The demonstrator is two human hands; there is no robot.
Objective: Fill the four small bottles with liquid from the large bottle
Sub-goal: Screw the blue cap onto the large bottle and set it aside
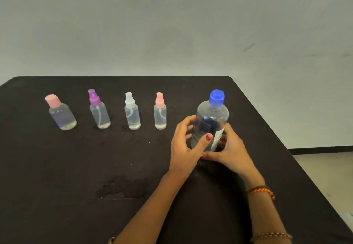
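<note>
Blue-capped and clear, the large plastic bottle (210, 121) stands upright at centre right of the frame on the black cloth-covered table (57, 167), its long axis vertical, and you have both hands at its lower half. Your left hand (184, 144) cups its left side, fingers spread and curved round the back, thumb laid across the front. Your right hand (232, 152) wraps the base from the right, though its fingers are mostly hidden behind the bottle.

To the left, in a row running toward the frame's left edge, stand the four small clear bottles: pink spray-top (160, 111) nearest, then white spray-top (131, 111), purple spray-top (98, 110), and the wider pink-capped one (61, 112) farthest out. All four are capped and already look to hold liquid (how full, I can't judge exactly).

Since your left hand sits between the big bottle and the row, it is the nearer one for fetching a small bottle.
</note>
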